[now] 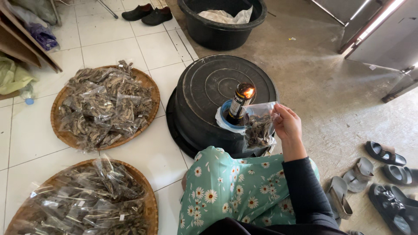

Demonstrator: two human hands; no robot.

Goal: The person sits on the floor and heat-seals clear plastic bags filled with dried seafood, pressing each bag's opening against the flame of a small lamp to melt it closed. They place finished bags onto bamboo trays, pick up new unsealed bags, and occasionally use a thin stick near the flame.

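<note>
Raised from its black sleeve, right hand [286, 124] pinches a clear plastic bag of dried brown pieces [258, 127] beside the flame-topped dark glass bottle [240, 103] (grip closed on bag's edge).

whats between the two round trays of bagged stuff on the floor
Head view: only bare white floor tile between the far tray and the near tray.
</note>
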